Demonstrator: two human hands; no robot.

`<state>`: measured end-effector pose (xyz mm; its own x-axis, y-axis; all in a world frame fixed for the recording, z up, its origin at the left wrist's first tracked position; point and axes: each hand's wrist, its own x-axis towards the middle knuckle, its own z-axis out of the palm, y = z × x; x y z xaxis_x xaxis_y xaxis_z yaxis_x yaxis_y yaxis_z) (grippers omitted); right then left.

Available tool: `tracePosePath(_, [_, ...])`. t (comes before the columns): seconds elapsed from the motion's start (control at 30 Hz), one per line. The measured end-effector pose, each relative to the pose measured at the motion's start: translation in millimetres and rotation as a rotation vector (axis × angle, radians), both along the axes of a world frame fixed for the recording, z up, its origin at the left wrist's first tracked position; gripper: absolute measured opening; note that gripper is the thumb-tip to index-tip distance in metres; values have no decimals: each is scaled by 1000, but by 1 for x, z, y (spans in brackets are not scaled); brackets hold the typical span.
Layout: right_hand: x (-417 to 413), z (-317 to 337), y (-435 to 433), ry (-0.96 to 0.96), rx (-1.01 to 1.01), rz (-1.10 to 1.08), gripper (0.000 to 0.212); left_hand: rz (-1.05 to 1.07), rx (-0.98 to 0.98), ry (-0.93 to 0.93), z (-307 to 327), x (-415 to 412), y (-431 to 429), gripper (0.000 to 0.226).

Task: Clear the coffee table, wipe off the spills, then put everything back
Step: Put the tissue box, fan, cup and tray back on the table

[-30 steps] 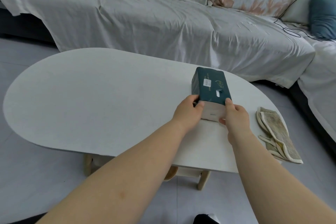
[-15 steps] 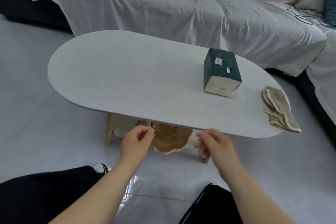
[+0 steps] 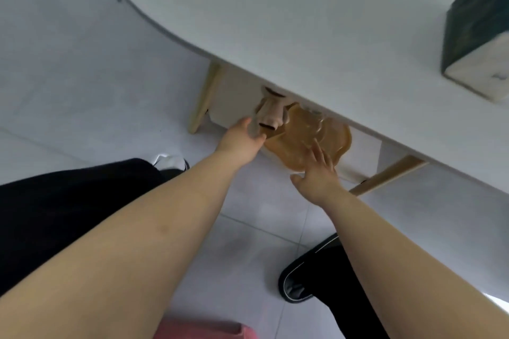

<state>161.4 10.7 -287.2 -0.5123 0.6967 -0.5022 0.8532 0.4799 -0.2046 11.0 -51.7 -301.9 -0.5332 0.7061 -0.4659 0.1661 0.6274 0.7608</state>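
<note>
Both hands have moved forward and down since half a second ago, from in front of the desk (image 3: 316, 22) edge to the shelf under it; the camera has also tipped lower, so the sofa is out of view. Left hand (image 3: 243, 137) reaches beside a small beige object (image 3: 270, 113), fingers loosely open; the picture is blurred there, so it perhaps touches it, I cannot tell. Right hand (image 3: 319, 170) is spread wide, its fingertips over the near rim of the amber tray (image 3: 330, 135), holding nothing. That tray lies on the lower shelf, half hidden by the desk top; the dark green tissue box (image 3: 479, 30) stands on the desk at the right. Dark shoe (image 3: 300, 281) rests on the tiled floor (image 3: 82, 77).
</note>
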Motion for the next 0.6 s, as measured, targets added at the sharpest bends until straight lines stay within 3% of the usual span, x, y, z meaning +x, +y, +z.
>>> tracePosePath(0.2, [-7, -29, 6, -57, -35, 36, 71, 42, 93, 13, -14, -2, 29, 52])
tracePosePath(0.4, [-2, -45, -2, -48, 18, 9, 67, 121, 49, -143, -27, -4, 52, 69])
tracePosePath(0.5, [2, -47, 2, 9, 76, 20, 63, 229, 95, -262, -30, -2, 63, 74])
tracePosePath(0.6, [1, -44, 13, 223, 137, -157, 51, 288, 123, -294, -31, -1, 69, 70])
